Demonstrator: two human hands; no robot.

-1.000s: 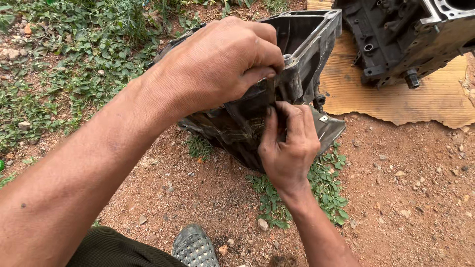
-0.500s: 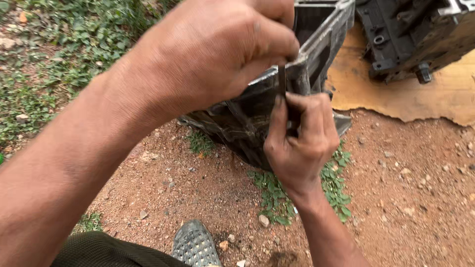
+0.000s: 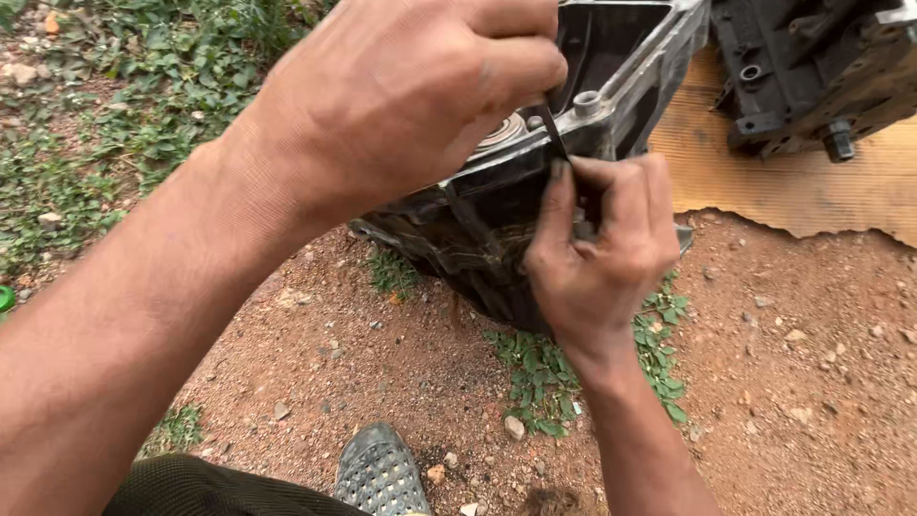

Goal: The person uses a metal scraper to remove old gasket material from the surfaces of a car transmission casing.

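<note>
While my left hand [image 3: 401,105] closes its grip over the rim of the dark metal pan [image 3: 611,86], my right hand [image 3: 597,253] pinches a thin dark strip [image 3: 554,134] between thumb and fingers, right at the pan's flange. The strip runs up from my right fingertips [image 3: 559,177] and disappears under the curled fingers of my left hand, so it is held at both ends, lying along the edge of the pan. That pan is a greasy, boxy casting, tilted up on its side with its open hollow turned toward me and its lower part resting on the red dirt ground [image 3: 812,382]. Just inside the rim I can see a round boss [image 3: 587,100] and a ringed fitting [image 3: 501,134]. Below my right wrist a patch of small green weeds [image 3: 535,373] grows out of the dirt. Behind the pan lies a sheet of cardboard [image 3: 764,182], and on it sits a dark engine block [image 3: 812,67] with a bolt sticking out. More weeds [image 3: 124,105] cover the ground to the left. Near the bottom edge, the toe of a perforated grey shoe [image 3: 380,473] shows.
</note>
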